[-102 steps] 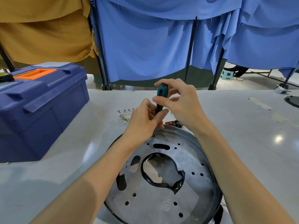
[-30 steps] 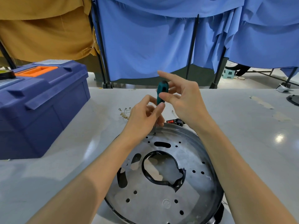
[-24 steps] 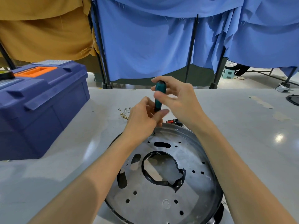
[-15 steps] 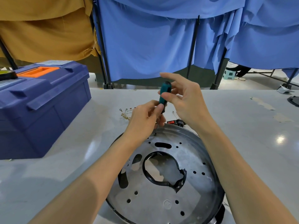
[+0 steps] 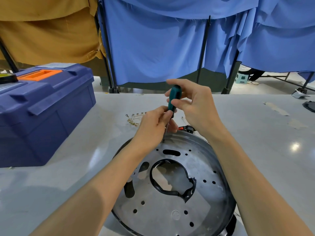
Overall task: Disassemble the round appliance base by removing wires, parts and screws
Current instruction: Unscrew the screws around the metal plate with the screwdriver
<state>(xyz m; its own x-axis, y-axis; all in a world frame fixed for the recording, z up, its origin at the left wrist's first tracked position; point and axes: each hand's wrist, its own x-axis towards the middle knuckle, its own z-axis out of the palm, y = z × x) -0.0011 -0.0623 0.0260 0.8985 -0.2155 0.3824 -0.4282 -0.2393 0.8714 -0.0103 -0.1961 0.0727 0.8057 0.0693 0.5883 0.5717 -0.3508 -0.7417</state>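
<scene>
The round metal appliance base [image 5: 201,167] lies flat on the grey table, with many small holes and a large black-rimmed opening in its middle. A screwdriver with a teal handle [image 5: 173,100] stands upright, its tip on a screw [image 5: 163,141] at the base's far edge. My right hand [image 5: 194,106] grips the handle with thumb and fingers. My left hand [image 5: 151,126] pinches the metal shaft just below the handle and steadies it over the screw.
A closed blue toolbox [image 5: 40,108] with an orange handle stands at the left. Loose screws and small wire terminals [image 5: 133,119] lie on the table beyond the base. A small black part with a red switch [image 5: 186,128] sits at the base's far rim. Blue curtains hang behind.
My right fingers keep regripping and turning the teal handle, opening and closing around it. The screwdriver stays upright on the same screw and my left hand stays on the shaft.
</scene>
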